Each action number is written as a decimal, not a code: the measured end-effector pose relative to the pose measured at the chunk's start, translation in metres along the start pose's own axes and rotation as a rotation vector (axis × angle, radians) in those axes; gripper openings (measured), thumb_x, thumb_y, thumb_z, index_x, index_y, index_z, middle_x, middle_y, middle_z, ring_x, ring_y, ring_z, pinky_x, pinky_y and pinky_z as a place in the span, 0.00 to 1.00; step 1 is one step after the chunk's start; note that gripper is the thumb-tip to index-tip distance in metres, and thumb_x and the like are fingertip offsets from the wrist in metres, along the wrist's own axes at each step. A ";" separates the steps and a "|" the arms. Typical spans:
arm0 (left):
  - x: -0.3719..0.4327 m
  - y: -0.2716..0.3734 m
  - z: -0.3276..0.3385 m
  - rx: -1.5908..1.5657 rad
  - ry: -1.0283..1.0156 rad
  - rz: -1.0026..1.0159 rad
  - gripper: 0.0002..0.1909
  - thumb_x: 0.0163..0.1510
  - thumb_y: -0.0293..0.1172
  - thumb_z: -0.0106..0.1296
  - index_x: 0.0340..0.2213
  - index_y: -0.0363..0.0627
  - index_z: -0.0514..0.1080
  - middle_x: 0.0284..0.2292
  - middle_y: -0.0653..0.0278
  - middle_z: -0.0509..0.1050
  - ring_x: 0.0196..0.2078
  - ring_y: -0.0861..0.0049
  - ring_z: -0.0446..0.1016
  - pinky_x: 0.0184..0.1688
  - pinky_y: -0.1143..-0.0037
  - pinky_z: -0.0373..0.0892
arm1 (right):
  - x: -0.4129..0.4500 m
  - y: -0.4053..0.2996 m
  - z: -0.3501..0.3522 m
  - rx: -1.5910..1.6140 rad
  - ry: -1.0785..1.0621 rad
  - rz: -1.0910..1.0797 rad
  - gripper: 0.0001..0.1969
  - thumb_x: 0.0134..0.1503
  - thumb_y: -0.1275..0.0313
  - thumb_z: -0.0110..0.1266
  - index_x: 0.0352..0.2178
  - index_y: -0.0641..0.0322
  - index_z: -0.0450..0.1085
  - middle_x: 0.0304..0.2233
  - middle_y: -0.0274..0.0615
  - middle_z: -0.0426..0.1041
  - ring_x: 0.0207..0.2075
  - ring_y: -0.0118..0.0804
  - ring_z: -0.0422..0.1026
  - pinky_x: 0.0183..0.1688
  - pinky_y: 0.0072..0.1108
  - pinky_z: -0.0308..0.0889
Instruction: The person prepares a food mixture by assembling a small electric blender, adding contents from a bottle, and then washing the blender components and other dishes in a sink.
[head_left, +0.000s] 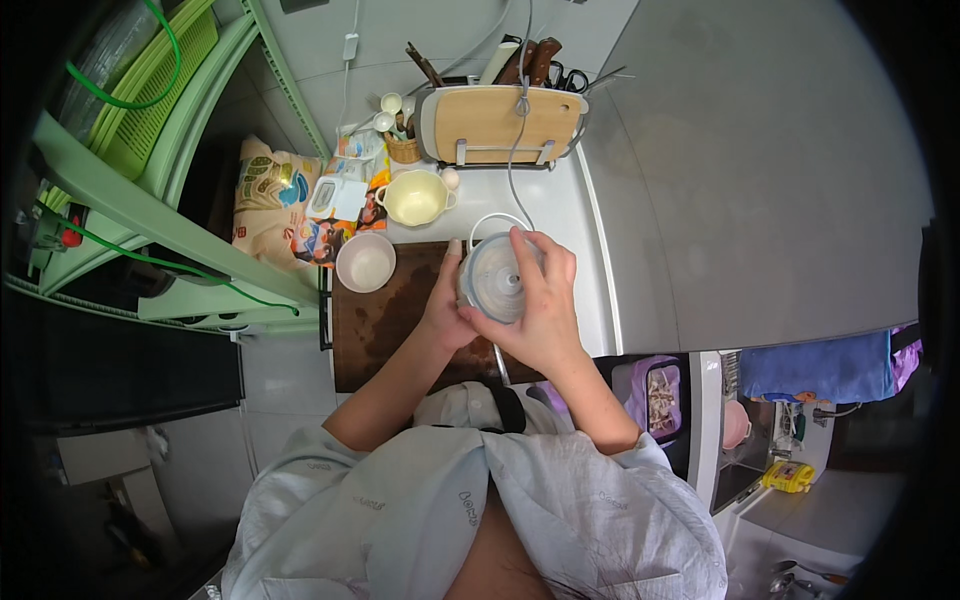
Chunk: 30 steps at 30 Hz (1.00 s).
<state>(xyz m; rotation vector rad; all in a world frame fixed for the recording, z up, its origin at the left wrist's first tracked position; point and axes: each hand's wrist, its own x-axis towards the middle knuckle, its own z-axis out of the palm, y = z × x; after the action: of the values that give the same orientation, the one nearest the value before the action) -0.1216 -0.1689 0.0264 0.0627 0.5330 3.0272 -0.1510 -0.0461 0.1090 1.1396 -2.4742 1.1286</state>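
A round lidded container (493, 276) with a clear top and a blue-grey rim is between my hands, over a wet dark brown board (409, 322). My left hand (450, 307) supports its left side, thumb pointing up. Over the lid and its right side curve the fingers of my right hand (544, 304). A white loop, perhaps a handle, and a grey cord show behind the container. At the board's upper left corner stands a pinkish-white bowl (366, 262) with pale contents. Farther back are a yellow two-handled bowl (415, 198) and an egg (450, 178).
A rack with a wooden cutting board (491, 124), knives and scissors stands at the back. Left are food bags (274, 195), a white kitchen scale (337, 198) and a green shelf unit (142, 202). A grey panel (750, 187) borders the counter on the right.
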 end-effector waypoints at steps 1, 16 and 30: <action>-0.001 -0.002 -0.002 -0.004 0.005 0.002 0.31 0.59 0.53 0.19 0.52 0.44 0.56 0.50 0.59 0.62 0.52 0.68 0.62 0.54 0.66 0.59 | -0.001 0.001 0.001 -0.022 0.004 -0.006 0.43 0.30 0.60 0.66 0.48 0.72 0.59 0.47 0.56 0.56 0.46 0.55 0.55 0.48 0.35 0.57; -0.009 0.001 -0.008 -0.142 -0.086 -0.088 0.23 0.59 0.44 0.31 0.49 0.42 0.59 0.46 0.59 0.66 0.47 0.70 0.68 0.49 0.67 0.65 | 0.014 -0.003 -0.027 -0.033 -0.189 -0.266 0.39 0.29 0.59 0.65 0.46 0.62 0.64 0.45 0.52 0.57 0.44 0.53 0.56 0.46 0.36 0.57; 0.000 -0.002 0.014 -0.062 0.133 0.228 0.28 0.58 0.51 0.29 0.49 0.40 0.60 0.47 0.56 0.65 0.48 0.68 0.66 0.50 0.66 0.62 | 0.016 -0.027 -0.005 -0.121 0.122 -0.030 0.38 0.34 0.60 0.63 0.48 0.66 0.61 0.46 0.57 0.55 0.46 0.56 0.52 0.49 0.38 0.51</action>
<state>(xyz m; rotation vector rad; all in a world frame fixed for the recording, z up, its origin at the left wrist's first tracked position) -0.1206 -0.1624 0.0385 -0.0874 0.4707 3.2862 -0.1431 -0.0631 0.1345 1.0388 -2.3890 0.9943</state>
